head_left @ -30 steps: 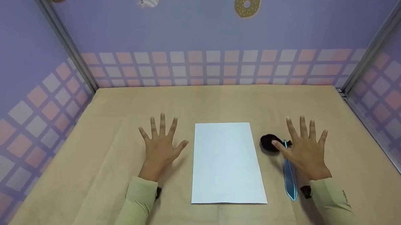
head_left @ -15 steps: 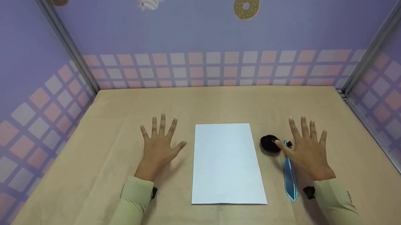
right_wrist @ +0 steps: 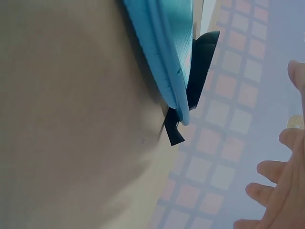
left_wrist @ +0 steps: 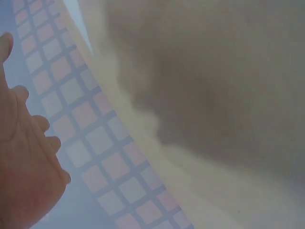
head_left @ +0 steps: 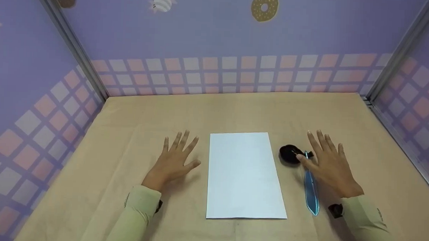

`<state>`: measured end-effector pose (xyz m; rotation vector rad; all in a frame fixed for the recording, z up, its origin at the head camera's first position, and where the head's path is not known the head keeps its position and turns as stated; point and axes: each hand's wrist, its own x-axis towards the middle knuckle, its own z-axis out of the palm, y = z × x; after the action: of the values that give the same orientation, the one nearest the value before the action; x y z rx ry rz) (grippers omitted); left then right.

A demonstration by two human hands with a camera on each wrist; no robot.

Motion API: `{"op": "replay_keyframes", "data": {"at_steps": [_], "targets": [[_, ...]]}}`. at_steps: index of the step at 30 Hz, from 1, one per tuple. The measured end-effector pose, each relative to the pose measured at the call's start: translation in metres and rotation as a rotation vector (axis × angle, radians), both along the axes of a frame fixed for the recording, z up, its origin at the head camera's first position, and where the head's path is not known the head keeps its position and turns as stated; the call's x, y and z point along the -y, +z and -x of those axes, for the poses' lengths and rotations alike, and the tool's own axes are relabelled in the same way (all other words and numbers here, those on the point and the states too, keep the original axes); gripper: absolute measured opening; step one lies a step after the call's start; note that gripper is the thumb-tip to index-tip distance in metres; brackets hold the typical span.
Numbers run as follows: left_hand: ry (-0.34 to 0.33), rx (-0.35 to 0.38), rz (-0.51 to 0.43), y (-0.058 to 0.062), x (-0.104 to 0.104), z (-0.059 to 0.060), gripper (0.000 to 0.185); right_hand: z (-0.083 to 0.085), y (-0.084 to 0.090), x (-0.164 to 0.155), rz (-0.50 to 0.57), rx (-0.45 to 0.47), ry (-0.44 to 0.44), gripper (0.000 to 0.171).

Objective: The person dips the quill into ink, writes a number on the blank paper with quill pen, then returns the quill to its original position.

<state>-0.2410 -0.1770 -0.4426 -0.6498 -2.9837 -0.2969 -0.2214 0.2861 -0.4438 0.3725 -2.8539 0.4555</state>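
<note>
Both hands: my fingers draw closer together than a second ago, palms lifting slightly, holding nothing.
Left hand [head_left: 174, 160]: relaxed and spread, just left of the paper [head_left: 246, 174].
Right hand [head_left: 328, 165]: relaxed, thumb near the black lump [head_left: 289, 154], palm over the blue pen's [head_left: 311, 191] upper end.
Blue pen: translucent blue, slim, pointed, lying on the table [head_left: 236, 110] right of the paper.

A white sheet of paper [head_left: 245, 174] lies mid-frame on a tan table [head_left: 236, 110], a blue-and-black toy sword [head_left: 310, 188] at right, lilac checkered walls [head_left: 217, 44] behind.
</note>
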Motion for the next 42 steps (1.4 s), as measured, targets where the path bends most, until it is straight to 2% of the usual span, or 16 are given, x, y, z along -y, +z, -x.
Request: {"op": "replay_keyframes", "data": {"at_steps": [10,17,27,37,42], "targets": [[-0.136,0.089,0.153,-0.015,-0.007,0.002,0.072,-0.002,-0.008,0.002,0.033,0.029,0.037,0.081],[-0.183,0.160,0.152,-0.018,-0.015,0.003,0.072,-0.001,-0.009,0.003,0.012,0.037,0.061,0.078],[-0.204,0.246,0.202,-0.019,-0.023,-0.001,0.073,-0.002,-0.008,0.005,0.002,0.070,0.088,0.074],[-0.221,0.231,0.205,-0.022,-0.024,-0.003,0.069,-0.002,-0.006,-0.001,-0.003,0.068,0.113,0.067],[-0.216,0.232,0.208,-0.023,-0.024,-0.002,0.070,-0.003,-0.007,-0.006,0.009,0.027,0.131,0.060]]}}
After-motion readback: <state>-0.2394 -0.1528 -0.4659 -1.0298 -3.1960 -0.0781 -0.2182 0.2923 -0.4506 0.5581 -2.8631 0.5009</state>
